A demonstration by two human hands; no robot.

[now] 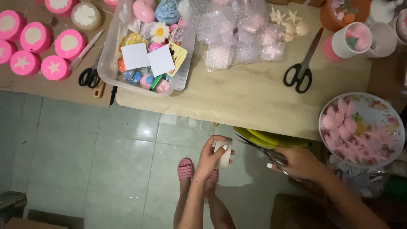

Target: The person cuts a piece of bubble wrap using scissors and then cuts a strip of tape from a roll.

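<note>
**Asker:** Wooden table first — what lies on it?

**Describer:** Pale wooden table (pixel 254 97) fills the upper half of the frame. A clear plastic bin (pixel 111 63) of small colourful decorations sits upper left, bubble wrap (pixel 237 34) at top centre, and black scissors (pixel 302 70) lie to the upper right. A floral bowl (pixel 383 110) of pink petals sits at the right edge.

**Asker:** And the hands?

**Describer:** Below the table edge, bottom centre, the left hand (pixel 210 159) has its fingers curled around a roll of tape (pixel 224 153). The right hand (pixel 299 163) grips a second pair of scissors (pixel 256 146), its blades open and pointed toward the roll.

**Asker:** Which step is this?

**Describer:** It looks like cutting a piece of tape. That calls for bringing the blades across the free strip and closing them, clear of the fingers.
</note>
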